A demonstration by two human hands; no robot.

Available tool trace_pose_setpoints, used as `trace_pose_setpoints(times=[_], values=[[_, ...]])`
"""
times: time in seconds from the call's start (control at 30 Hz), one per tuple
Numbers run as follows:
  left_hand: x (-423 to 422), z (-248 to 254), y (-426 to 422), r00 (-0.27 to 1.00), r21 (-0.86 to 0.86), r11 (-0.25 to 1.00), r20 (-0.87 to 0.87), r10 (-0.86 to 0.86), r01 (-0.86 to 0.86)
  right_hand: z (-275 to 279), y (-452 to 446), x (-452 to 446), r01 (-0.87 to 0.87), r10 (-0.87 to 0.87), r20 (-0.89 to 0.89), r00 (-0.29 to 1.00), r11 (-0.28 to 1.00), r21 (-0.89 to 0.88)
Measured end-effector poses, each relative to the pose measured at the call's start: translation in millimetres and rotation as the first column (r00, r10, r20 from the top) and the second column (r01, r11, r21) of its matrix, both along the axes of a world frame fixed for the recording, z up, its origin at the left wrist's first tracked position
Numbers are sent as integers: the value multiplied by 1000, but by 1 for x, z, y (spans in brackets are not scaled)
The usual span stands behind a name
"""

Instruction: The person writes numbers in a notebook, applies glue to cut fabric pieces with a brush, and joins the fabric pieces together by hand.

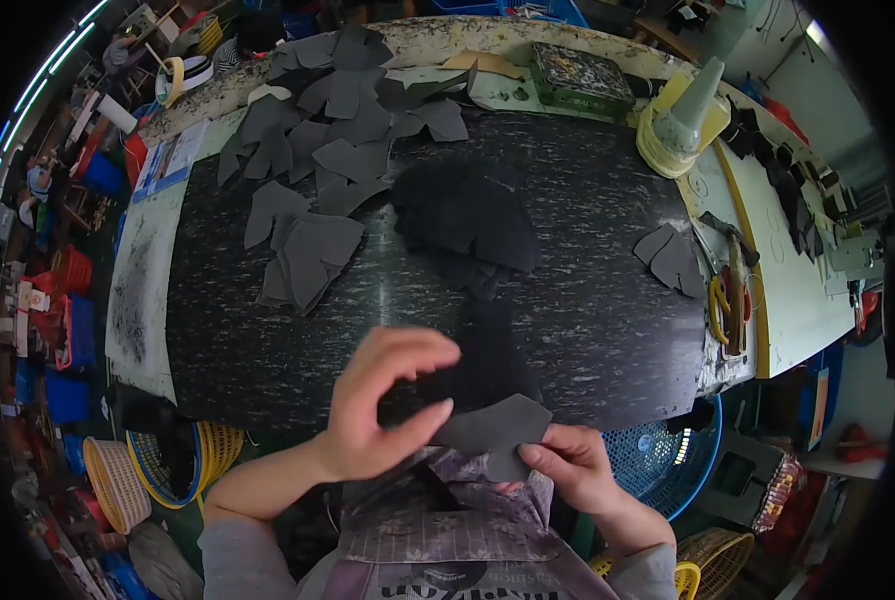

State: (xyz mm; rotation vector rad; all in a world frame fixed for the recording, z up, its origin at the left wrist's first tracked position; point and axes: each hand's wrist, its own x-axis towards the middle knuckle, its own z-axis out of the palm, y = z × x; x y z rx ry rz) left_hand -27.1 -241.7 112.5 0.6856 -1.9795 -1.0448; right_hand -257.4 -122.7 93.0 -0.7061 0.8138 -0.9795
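At the table's near edge, my right hand [580, 468] pinches a dark grey cut piece [498, 422] of flat sheet material between thumb and fingers. My left hand [373, 415] is raised just left of that piece, thumb and fingers apart in a curve, holding nothing. Beyond the hands lies a heap of black cut pieces [468, 220], whose single shapes are hard to make out. Further left, a small stack of grey cut pieces [313, 250] lies on the black patterned tabletop [588, 350], with a larger scattered pile of grey pieces [353, 100] behind it.
A few grey pieces [671, 258] lie at the right, near a hammer [730, 238] and yellow-handled scissors [718, 305]. A yellow container [665, 150] holding a grey-green cone stands at the back right, beside a stained green box [580, 80]. Below the table sit a blue basket [658, 460] and wicker-like baskets [113, 480].
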Motion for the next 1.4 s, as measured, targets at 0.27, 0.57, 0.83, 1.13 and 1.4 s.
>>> trace_pose_setpoints(times=[0.27,0.57,0.83,1.13,1.4], values=[[-76,-1,-37,857,755,410,-418,-301,512,6,-46,-58,-25,23,21,999,997,79],[-122,12,-115,914,519,765,-335,-230,383,54,-176,-214,-267,-817,-572,-74,569,-778],[-206,15,-208,888,231,912,242,-391,339,23,-293,-268,-387,-858,-339,-386,484,-785],[-300,-25,-253,848,-152,852,281,-449,501,38,-281,-265,-214,-869,-442,-220,486,-847],[-377,2,-322,747,-362,905,-534,-397,223,12,-291,-281,-72,-874,-462,-148,475,-877]])
